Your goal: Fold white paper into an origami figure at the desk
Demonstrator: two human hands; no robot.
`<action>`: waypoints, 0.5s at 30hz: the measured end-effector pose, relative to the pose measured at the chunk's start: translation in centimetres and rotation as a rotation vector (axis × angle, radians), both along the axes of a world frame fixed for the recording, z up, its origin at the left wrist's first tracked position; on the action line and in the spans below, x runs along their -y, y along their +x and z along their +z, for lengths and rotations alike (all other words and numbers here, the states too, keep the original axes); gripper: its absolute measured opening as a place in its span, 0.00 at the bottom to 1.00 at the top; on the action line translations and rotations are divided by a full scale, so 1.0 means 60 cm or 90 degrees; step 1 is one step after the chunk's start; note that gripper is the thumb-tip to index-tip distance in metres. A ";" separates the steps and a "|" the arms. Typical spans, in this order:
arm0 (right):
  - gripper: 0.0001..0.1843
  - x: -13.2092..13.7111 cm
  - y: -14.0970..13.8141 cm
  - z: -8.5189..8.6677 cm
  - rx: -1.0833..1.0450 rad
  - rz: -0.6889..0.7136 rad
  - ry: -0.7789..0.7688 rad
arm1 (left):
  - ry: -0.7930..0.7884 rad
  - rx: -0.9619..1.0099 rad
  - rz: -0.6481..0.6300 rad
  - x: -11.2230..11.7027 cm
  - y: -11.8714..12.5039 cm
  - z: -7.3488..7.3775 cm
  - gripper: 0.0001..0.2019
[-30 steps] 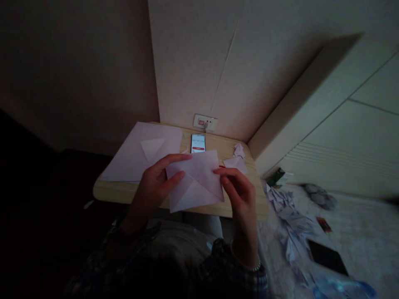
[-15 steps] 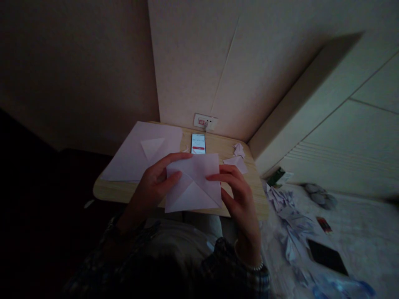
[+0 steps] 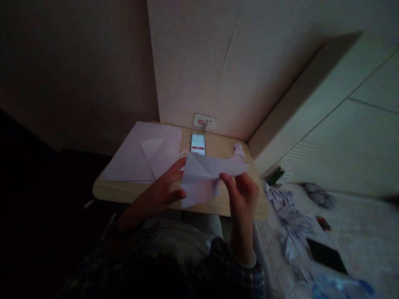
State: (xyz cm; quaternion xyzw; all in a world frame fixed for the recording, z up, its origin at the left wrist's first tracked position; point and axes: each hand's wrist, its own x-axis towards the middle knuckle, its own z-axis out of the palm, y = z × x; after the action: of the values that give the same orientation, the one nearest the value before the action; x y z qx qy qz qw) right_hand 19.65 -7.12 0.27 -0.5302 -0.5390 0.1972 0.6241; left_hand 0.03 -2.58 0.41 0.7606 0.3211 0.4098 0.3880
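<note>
Above the front of the small wooden table [image 3: 124, 192] a creased square sheet of paper [image 3: 199, 172] is held up between my hands. My right hand [image 3: 241, 191] pinches it with thumb and fingers on its right side, where part of the paper stands away to the right. At its left edge is my left hand [image 3: 165, 187], the thumb low by the lower left corner and the fingers partly hidden by the paper. Just behind the paper lies a lit phone [image 3: 198, 143]. A folded paper figure [image 3: 238, 150] rests at the table's back right.
A large white sheet [image 3: 124, 162] covers the table's left, with a folded triangle of paper [image 3: 152, 149] on it. Behind stands a wall with a socket [image 3: 205, 121]. On the bed at right lie several folded papers [image 3: 291, 220], a dark tablet-like object [image 3: 326, 256] and a grey soft item [image 3: 319, 195].
The sheet has gone from lying flat toward me to being tilted and turned, its right part swung outward. My right hand now pinches it. My left hand has shifted slightly down.
</note>
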 end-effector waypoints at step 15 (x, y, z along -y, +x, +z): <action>0.03 0.002 0.007 0.005 0.011 0.111 -0.034 | -0.337 0.183 0.174 0.016 0.017 0.033 0.09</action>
State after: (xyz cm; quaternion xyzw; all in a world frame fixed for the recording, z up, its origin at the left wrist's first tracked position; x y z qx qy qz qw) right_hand 20.06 -7.24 0.54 -0.4995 -0.5827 0.2605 0.5857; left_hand 1.04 -3.56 2.39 0.5174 0.4577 0.4633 0.5551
